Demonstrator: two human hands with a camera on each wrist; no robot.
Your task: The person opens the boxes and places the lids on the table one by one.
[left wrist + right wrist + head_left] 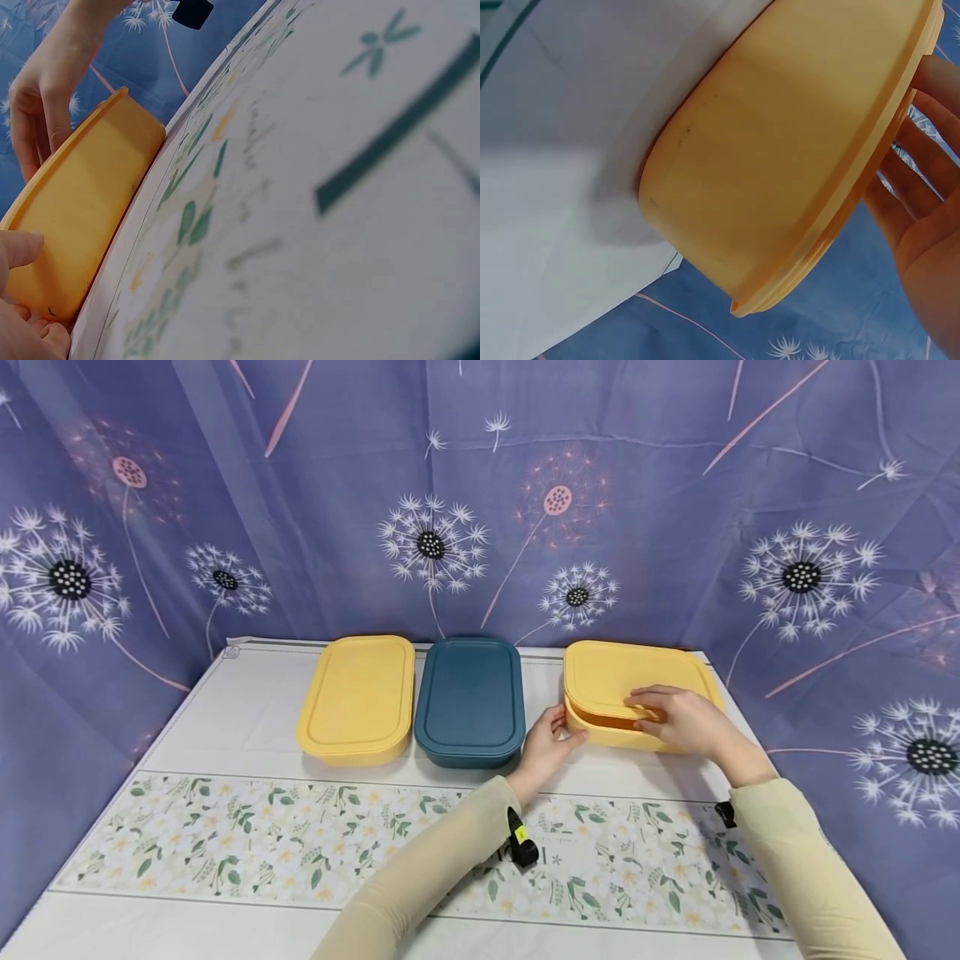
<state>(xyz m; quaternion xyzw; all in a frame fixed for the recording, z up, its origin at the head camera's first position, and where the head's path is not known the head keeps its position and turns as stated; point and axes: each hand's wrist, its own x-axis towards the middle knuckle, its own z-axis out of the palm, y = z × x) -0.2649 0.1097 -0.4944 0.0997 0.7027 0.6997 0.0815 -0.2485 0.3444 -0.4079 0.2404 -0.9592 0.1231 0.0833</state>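
At the right of the table in the head view is a yellow lunch box, turned sideways. Its yellow lid is lifted at the front left, leaving a dark gap above the box wall. My left hand grips the box's front left corner, thumb on the front wall and fingers around the side. With fingers on top and thumb under its front edge, my right hand pinches the lid. In the right wrist view, fingers of that hand reach over the lid's rim.
A blue lidded box stands left of my left hand, and another yellow lidded box beside it. A floral strip runs across the white tablecloth. Behind the table hangs a purple dandelion curtain.
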